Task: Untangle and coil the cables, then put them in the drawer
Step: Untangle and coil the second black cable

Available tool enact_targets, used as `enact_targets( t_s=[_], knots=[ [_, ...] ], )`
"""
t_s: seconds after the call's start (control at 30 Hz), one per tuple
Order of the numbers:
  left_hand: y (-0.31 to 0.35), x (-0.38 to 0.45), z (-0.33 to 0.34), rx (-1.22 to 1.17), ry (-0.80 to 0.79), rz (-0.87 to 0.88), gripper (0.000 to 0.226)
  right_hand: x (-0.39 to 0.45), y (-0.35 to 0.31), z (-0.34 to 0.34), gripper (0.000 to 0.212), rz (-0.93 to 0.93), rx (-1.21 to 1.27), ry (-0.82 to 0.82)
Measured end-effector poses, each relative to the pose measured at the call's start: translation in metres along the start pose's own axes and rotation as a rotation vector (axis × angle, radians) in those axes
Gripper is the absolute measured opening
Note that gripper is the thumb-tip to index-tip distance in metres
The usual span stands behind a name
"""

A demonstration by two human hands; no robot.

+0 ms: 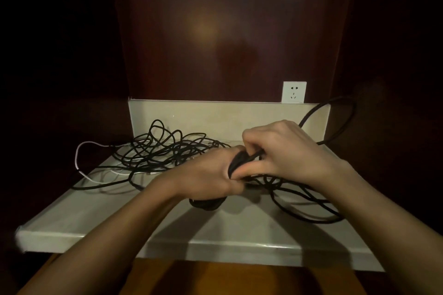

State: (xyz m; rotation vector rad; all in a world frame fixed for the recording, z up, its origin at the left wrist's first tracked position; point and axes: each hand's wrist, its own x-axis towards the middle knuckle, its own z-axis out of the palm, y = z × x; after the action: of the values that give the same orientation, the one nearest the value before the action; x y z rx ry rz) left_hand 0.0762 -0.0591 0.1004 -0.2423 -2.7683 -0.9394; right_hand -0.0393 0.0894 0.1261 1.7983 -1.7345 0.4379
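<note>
**Winding the black cable: slack runs off to the right of the coil**

Gripping the half-made coil (236,163), both hands meet over the middle of the counter (96,220). The left hand (203,175) has its fingers curled round the bundled loops, whose lower turns hang below the palm and touch the counter. The right hand (285,148), pressed against the coil from the right, pinches the strand feeding into it.

From the coil, the unwound black cable (311,211) lies to the right, in broad loops on the counter and one arc (335,108) rising toward the back wall. Its run is roughly left to right, so the right hand is the nearer one to draw in slack while the left holds the coil; that is my judgement of the next move.

Left of the coil and well apart from the hands sits the tangle (165,148) of thin black cables with a white cable (79,153) looping out at its far side. A wall socket (294,92) is behind the coil, to the right. No drawer is visible.
</note>
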Motion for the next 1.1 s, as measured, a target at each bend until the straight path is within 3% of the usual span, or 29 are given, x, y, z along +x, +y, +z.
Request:
enact_targets(
  t_s=[0.13, 0.2, 0.33, 0.47, 0.67, 0.83, 0.93, 1.03, 1.1],
  knots=[
    [-0.003, -0.006, -0.012, -0.178, 0.037, -0.026, 0.016, 0.012, 0.005, -0.007, 0.039, -0.001, -0.052, -0.165],
    [-0.006, -0.006, -0.019, -0.256, 0.101, -0.054, 0.027, 0.012, 0.015, -0.006, 0.026, 0.03, -0.102, -0.21],
    [-0.01, -0.007, -0.019, -0.532, 0.04, -0.117, 0.053, 0.007, 0.038, 0.004, 0.025, -0.053, -0.279, -0.114],
    [-0.013, -0.008, -0.015, -0.764, -0.045, -0.18, 0.06, 0.004, 0.048, 0.01, 0.024, -0.107, -0.378, -0.039],
    [-0.018, -0.014, -0.008, -0.727, 0.02, -0.222, 0.06, -0.002, 0.051, 0.012, 0.031, 0.1, -0.323, -0.05],
    [-0.012, -0.014, -0.001, -0.996, 0.05, -0.141, 0.063, -0.011, 0.048, -0.004, 0.042, 0.311, -0.335, -0.228],
    [-0.012, -0.012, 0.002, -1.196, 0.115, -0.099, 0.064, -0.01, 0.043, -0.01, 0.049, 0.324, -0.402, -0.374],
    [-0.003, -0.002, 0.004, -1.408, 0.158, 0.008, 0.069, -0.006, 0.028, 0.004, 0.045, 0.229, -0.437, -0.314],
    [0.002, 0.008, 0.006, -1.494, 0.208, 0.062, 0.071, -0.011, 0.018, 0.022, 0.035, 0.321, -0.273, -0.132]
  ],
)
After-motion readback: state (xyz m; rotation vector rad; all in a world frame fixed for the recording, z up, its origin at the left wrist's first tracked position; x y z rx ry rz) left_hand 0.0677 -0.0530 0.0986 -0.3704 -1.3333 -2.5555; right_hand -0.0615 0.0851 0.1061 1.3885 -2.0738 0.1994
